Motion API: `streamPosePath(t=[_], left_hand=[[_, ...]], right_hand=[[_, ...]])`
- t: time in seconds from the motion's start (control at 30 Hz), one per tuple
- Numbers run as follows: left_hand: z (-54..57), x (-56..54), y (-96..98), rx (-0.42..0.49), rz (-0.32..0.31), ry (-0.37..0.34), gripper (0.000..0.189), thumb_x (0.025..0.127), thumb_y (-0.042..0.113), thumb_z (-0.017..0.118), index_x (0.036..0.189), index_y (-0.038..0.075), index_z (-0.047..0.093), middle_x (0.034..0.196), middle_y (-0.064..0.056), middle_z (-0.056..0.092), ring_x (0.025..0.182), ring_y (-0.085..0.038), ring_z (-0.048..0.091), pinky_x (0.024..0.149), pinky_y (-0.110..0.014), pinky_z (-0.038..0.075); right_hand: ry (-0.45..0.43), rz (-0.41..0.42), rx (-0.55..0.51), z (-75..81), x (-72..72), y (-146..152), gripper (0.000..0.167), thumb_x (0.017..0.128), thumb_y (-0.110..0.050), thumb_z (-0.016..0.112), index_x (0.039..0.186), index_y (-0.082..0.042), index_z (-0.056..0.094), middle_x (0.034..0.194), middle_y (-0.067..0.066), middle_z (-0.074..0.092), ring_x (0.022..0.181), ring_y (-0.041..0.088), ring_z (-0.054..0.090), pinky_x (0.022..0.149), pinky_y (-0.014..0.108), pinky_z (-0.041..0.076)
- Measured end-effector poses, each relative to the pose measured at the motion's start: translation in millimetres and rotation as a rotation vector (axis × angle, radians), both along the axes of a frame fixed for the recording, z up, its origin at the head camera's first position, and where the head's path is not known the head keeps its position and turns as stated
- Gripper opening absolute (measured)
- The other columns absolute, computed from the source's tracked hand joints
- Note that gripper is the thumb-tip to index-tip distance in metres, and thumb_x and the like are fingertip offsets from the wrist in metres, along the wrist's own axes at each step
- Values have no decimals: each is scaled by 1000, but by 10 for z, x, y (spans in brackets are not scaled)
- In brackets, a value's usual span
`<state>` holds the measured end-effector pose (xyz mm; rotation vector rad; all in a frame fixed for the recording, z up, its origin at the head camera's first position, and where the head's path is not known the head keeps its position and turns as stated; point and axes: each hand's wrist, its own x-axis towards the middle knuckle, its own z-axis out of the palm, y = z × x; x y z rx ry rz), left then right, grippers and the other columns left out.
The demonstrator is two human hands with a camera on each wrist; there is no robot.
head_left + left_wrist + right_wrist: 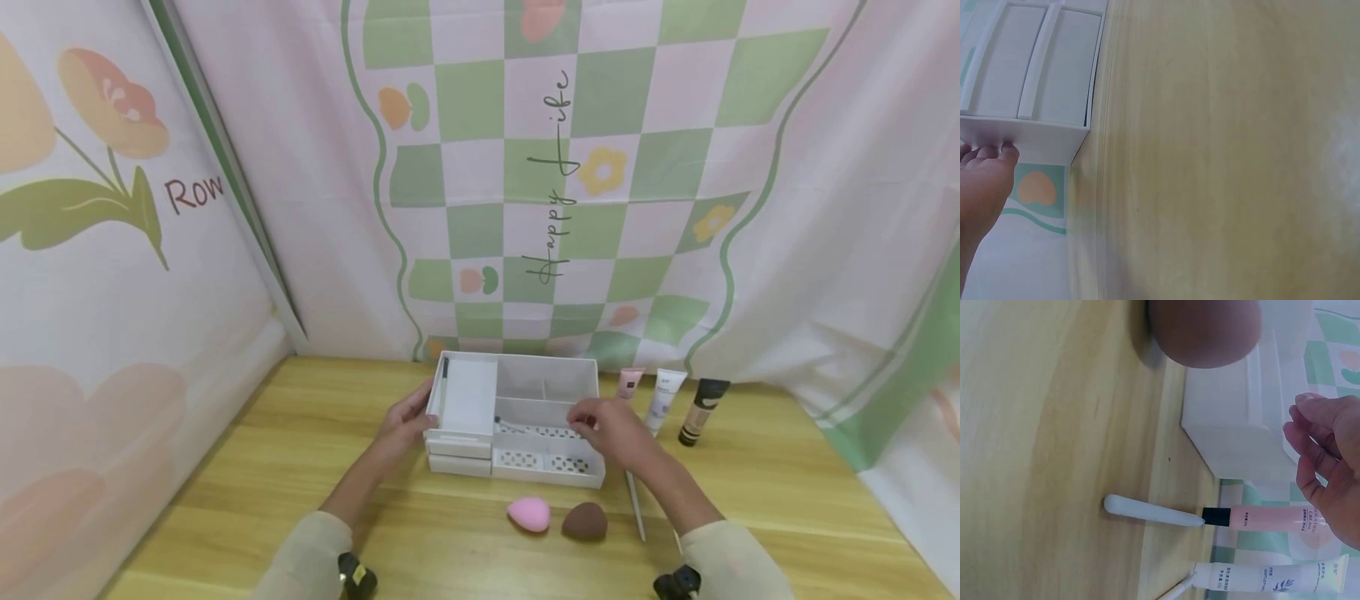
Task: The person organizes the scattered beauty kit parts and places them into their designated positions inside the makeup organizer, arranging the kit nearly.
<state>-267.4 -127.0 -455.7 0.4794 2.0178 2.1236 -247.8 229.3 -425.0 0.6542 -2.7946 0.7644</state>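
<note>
My left hand [405, 421] grips the left side of a white desktop organizer [517, 482], thumb at the rim; in the left wrist view its curled fingertips touch the side wall. A makeup brush [444, 383] with a dark tip lies on the organizer's left top tray. Another slim brush [510, 425] lies in the middle compartment on the right. Over that compartment's right end hovers my right hand [615, 429], its fingers loosely bent. In the right wrist view the fingertips [1304, 403] show nothing between them.
A pink makeup sponge [529, 514] and a brown one [585, 522] lie before the organizer. Near the right forearm lies a white brush handle [636, 507], with another thin stick [1179, 589] beside it. Pink [630, 383], white [663, 402] and black-gold [701, 412] tubes stand at right.
</note>
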Motion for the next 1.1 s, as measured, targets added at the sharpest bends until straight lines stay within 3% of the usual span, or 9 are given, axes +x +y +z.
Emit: streamPosePath(t=[0.5,0.73,1.1], left_hand=[[1,-3,-7,19,-36,15,72,97,1,51,160,-1,18,171,-20,12,158,-38,15,127,-45,25],[-9,-4,-4,18,-28,10,72,96,0,51,160,-1,19,171,-19,13,159,-38,14,127,-45,25],[-5,6,0,17,-24,17,72,96,1,52,160,-1,19,170,-21,13,158,-40,16,126,-46,26]], right_hand=[[39,-37,-119,99,173,243,11,90,-2,70,99,-2,77,91,7,77,73,0,58,60,17,53],[61,-32,-141,41,233,412,8,90,1,70,95,-2,75,86,10,76,71,-5,57,60,17,55],[28,-106,-148,4,347,646,11,90,-1,70,99,1,75,88,11,74,69,-6,52,57,17,51]])
